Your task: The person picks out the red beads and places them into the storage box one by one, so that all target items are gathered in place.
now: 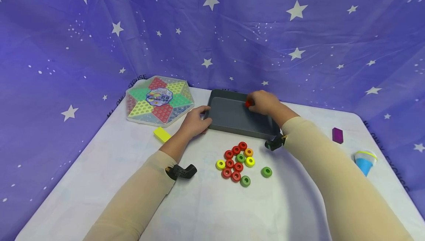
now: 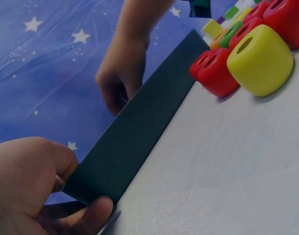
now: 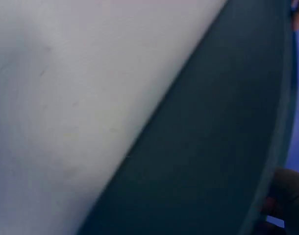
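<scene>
At the far left of the white cloth-covered bench [image 1: 99,182] lies a hexagonal clear-plastic Chinese checkers board [image 1: 159,100], its top a star of red, green and yellow dimpled triangles around a printed centre sticker. Just in front of it sits a small yellow rectangular block [image 1: 162,134], smooth and matte.

Next comes the left hand [image 1: 195,123], its fingers curled round the left end of a dark grey rectangular plastic tray [image 1: 232,117]; in the left wrist view the thumb [image 2: 88,215] and curled fingers [image 2: 37,161] pinch the tray's thin corner edge [image 2: 135,132]. The tray is shallow, smooth-walled, with rounded corners, and rests on the bench near its back edge.

In front of the tray lies a tight cluster of glossy ring-shaped beads [image 1: 237,161] in red, yellow, green and orange, with one green ring [image 1: 266,172] slightly apart to the right.

The right hand [image 1: 263,102] hovers over the tray's far right part, fingertips pinching a small red ring [image 1: 248,103] above the tray floor.

Further right lie a purple faceted flat block [image 1: 337,135] and a blue cone-shaped cup with a pale rim [image 1: 364,161]. A purple star-printed fabric backdrop [image 1: 299,41] hangs wrinkled behind everything.
</scene>
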Tool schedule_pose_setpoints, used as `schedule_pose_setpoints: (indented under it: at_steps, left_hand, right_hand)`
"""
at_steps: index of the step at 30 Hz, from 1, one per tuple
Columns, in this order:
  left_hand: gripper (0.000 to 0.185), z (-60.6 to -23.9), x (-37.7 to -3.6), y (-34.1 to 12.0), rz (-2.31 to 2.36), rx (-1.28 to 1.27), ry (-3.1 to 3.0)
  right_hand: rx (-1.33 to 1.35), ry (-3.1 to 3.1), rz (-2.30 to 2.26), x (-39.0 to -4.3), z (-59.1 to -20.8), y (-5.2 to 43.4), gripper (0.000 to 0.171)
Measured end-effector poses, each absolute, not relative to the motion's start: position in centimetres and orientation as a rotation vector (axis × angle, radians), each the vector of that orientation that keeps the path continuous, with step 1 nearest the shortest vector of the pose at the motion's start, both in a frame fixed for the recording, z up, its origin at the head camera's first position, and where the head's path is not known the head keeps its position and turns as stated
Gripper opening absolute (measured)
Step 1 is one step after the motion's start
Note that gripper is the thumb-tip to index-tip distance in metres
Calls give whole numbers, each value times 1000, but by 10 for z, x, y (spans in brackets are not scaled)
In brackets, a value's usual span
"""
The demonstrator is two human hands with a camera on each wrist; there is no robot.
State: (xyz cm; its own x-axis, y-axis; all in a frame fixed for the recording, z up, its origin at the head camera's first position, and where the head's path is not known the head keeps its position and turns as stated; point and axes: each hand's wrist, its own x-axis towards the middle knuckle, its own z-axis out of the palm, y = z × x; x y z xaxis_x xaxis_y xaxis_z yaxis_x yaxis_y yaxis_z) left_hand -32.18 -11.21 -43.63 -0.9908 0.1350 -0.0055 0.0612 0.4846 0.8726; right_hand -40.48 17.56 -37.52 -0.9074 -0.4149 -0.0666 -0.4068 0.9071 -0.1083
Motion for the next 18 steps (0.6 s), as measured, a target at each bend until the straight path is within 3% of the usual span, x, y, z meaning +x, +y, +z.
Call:
schedule_pose_setpoints:
  at_steps: [6, 12, 18]
  left_hand:
    - [54, -435, -324, -109, 1542, 190, 2654]
    - [54, -434, -323, -111, 1532, 184, 2672]
    - [54, -436, -320, -110, 1562, 160, 2625]
  right_hand:
    - [-656, 2996, -65, -404, -385, 180, 32]
    - [-702, 3051, -138, -395, -381, 183, 44]
    - [-828, 3026, -420, -355, -367, 183, 49]
